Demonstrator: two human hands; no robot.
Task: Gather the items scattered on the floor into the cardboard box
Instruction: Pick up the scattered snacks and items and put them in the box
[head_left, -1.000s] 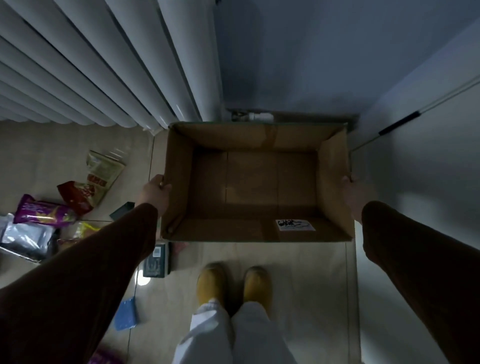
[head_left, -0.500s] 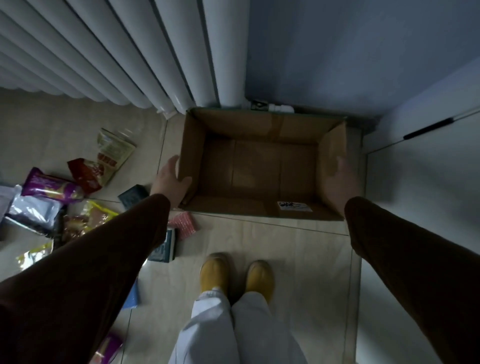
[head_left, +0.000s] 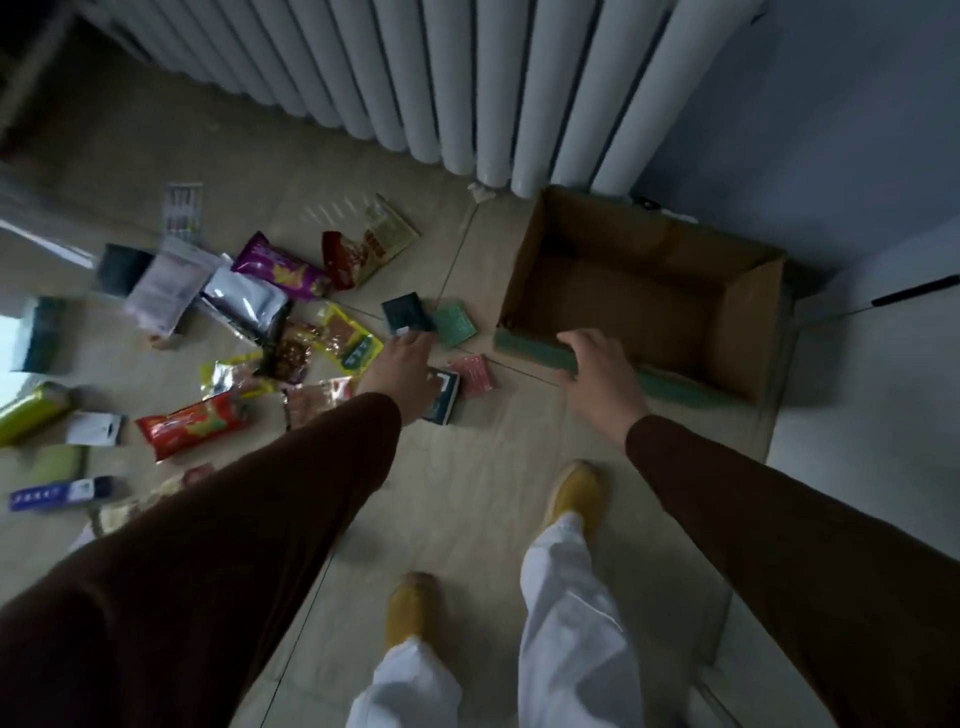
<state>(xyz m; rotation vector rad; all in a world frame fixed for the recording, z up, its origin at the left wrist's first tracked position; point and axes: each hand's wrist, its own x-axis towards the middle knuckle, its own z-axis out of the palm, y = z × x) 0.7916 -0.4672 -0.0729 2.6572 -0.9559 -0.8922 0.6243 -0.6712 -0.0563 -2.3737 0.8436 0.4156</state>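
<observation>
An open, empty cardboard box (head_left: 753, 322) stands on the floor at the right, close to the radiator. My right hand (head_left: 597, 374) hangs over its near wall with loosely bent fingers and holds nothing; contact with the wall is unclear. My left hand (head_left: 402, 369) stretches out with straight fingers, its tips by a dark teal packet (head_left: 408, 312). Beside it lie a green packet (head_left: 456, 325), a pink packet (head_left: 472, 374) and a small dark box (head_left: 444, 397). Further left are a purple bag (head_left: 278, 270), a silver bag (head_left: 244, 301), a yellow packet (head_left: 348, 338) and a red bag (head_left: 192, 423).
A white radiator (head_left: 441, 78) runs along the back. More packets, a green bottle (head_left: 31, 410) and a blue-and-white box (head_left: 62, 493) lie at the far left. My yellow shoes (head_left: 574, 493) stand on the tiles before the box. A pale cabinet door (head_left: 883, 364) is at the right.
Both hands have let go of the box sides. The view has swung left to the scattered items, my left hand has reached toward the small packets, and I have stepped apart.
</observation>
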